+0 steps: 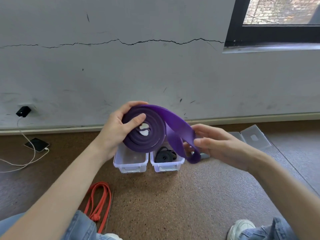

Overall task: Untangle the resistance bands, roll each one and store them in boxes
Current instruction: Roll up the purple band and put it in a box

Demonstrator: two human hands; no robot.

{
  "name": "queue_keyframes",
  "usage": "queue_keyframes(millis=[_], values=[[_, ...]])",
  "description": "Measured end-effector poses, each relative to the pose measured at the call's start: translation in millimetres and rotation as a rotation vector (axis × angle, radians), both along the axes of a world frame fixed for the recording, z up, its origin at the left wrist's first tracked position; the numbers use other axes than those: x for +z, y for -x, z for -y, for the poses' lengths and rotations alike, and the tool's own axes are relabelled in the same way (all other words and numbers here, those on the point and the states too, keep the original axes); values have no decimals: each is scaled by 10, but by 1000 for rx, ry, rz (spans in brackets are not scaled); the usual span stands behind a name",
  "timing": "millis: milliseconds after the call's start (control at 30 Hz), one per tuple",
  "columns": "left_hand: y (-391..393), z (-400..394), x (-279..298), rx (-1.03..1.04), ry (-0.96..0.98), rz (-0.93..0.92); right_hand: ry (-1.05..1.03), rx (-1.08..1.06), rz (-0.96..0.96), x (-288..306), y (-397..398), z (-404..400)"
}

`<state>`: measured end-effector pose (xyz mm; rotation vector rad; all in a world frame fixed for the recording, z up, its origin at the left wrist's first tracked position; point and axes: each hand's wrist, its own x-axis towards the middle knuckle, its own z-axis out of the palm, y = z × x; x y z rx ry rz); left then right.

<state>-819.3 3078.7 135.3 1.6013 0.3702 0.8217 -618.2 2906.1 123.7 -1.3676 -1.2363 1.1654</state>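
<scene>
A wide purple resistance band (154, 132) is mostly wound into a coil in mid-air above two clear plastic boxes. My left hand (117, 130) grips the coil, thumb across its face and fingers behind. My right hand (214, 144) holds the loose tail loop of the same band between thumb and fingers. The left box (130, 161) holds nothing I can see. The right box (167, 164) holds a rolled black band (164, 155). An orange band (99, 203) lies knotted on the floor by my left knee.
Two clear lids (254, 138) lie on the floor right of the boxes. A phone (37, 144) on a white charging cable (26, 161) sits at the left by the wall. My knees and a white shoe (240, 229) are at the bottom edge.
</scene>
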Motion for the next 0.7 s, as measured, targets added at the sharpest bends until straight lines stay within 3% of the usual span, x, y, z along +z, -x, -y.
queue_keyframes(millis=[100,233,333,400,500,567,700], values=[[-27,-43,-105,80,170,31,-14,39,-279,-48,29,0],[-24,-74,-163,121,264,55,-33,-49,-154,-75,67,-23],[-34,-76,-203,167,271,29,-61,-239,-116,-53,118,-66],[-52,-47,-245,163,233,-9,-119,-502,33,-59,115,-106],[-77,-7,-268,135,193,-51,-162,-847,404,-72,68,-108],[-77,-6,-231,139,209,-28,-108,-743,465,-54,58,-75],[-17,0,-72,75,104,-10,196,-206,533,-18,145,-32]])
